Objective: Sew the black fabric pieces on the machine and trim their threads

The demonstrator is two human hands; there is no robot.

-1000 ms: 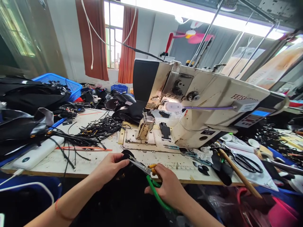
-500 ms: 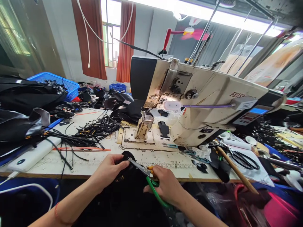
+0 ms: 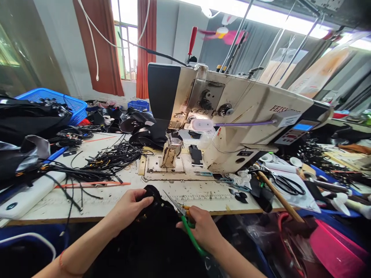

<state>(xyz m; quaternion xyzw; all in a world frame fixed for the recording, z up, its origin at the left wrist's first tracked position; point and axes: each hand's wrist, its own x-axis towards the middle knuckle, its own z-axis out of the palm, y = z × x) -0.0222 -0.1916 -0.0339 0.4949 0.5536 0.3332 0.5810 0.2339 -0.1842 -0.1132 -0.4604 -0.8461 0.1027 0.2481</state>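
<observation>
My left hand (image 3: pixel 133 206) pinches a piece of black material (image 3: pixel 152 193) between thumb and fingers at the table's front edge. The piece's lower part blends into dark cloth below, so its full shape is hidden. In my right hand (image 3: pixel 201 227) are scissors (image 3: pixel 185 222) with green and orange handles. Their blades point up and left, a little to the right of the black material and apart from it. Behind both hands stands a cream sewing machine (image 3: pixel 243 112) with a post bed (image 3: pixel 171 152) and a lit lamp at its needle.
Black cords (image 3: pixel 116 156) lie heaped on the left of the table (image 3: pixel 113 202), beside a white power bank (image 3: pixel 29 197). Right of the machine are a wooden-handled tool (image 3: pixel 279 197) and black scissors (image 3: pixel 286 183). A pink tub (image 3: pixel 333 247) stands low at right.
The scissor tips have come away from the black material and now sit to its right. The whole view has shifted slightly, with the machine further left. Both hands keep their hold.
</observation>
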